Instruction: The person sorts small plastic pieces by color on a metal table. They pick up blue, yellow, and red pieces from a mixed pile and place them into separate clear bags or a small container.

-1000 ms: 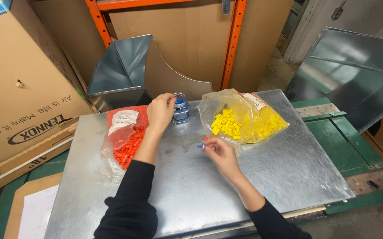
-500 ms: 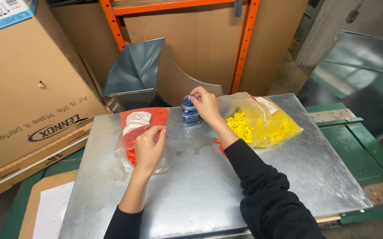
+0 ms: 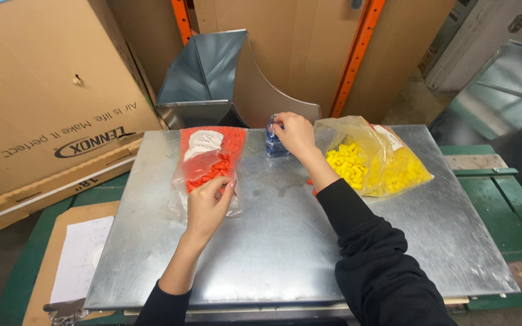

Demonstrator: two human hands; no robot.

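Your left hand (image 3: 208, 202) is resting on the clear plastic bag of small orange pieces (image 3: 210, 164) lying on the flat grey metal sheet (image 3: 285, 241), with its fingers curled in at the bag's open edge, pinching it lightly. Your right hand (image 3: 294, 134) is closing its fingers over the top of the small clear bag of blue pieces (image 3: 273, 143) at the sheet's far edge. That little bag could be tipping off the back if you are nudging it, and orange pieces could be spilling from the open bag

You wear a black top with long sleeves. Your left hand (image 3: 206, 202) and right hand (image 3: 294, 134) are bare, with no gloves or rings.
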